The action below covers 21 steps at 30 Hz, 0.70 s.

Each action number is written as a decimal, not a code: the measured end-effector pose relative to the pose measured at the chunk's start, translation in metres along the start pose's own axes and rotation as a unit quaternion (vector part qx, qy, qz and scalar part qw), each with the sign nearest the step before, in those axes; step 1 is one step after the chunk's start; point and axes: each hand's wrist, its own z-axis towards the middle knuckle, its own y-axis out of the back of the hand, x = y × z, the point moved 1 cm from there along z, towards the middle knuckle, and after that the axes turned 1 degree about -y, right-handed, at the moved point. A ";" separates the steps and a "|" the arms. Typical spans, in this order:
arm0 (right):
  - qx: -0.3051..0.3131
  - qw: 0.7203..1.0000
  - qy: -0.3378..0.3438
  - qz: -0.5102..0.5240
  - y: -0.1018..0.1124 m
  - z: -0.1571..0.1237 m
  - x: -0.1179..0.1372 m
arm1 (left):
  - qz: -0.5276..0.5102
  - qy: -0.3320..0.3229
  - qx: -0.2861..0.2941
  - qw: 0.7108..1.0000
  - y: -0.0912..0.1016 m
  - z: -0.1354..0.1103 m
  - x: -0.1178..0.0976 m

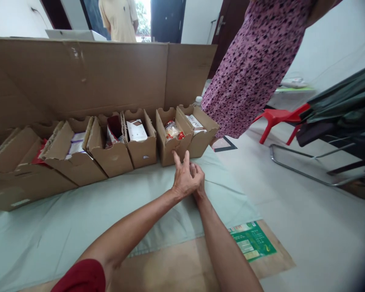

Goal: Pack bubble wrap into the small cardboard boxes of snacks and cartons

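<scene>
My left hand (184, 177) is just in front of a cardboard bin (174, 152), two fingers stretched towards its front face. Whether the fingertips touch the cardboard I cannot tell. Close against it on the right is my right hand (200, 182), its fingers curled and partly hidden behind the left. Whatever the right hand may hold is out of sight. Inside the bin lies a clear plastic packet with red ends (172, 130). The adjoining bin on the right (200, 144) holds a white box with dark lettering (196, 123).
Leftward runs a row of cardboard bins, including ones with a white box (136, 130) and white-and-purple packs (77, 142). A tall cardboard panel (118, 77) stands behind. One person in a patterned pink garment (255, 69) is close at right; another stands farther back. A red stool (276, 119) is beyond.
</scene>
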 end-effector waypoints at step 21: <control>0.171 0.949 0.190 -0.186 -0.098 -0.011 0.131 | 0.375 0.012 -0.111 0.920 0.279 -0.258 0.090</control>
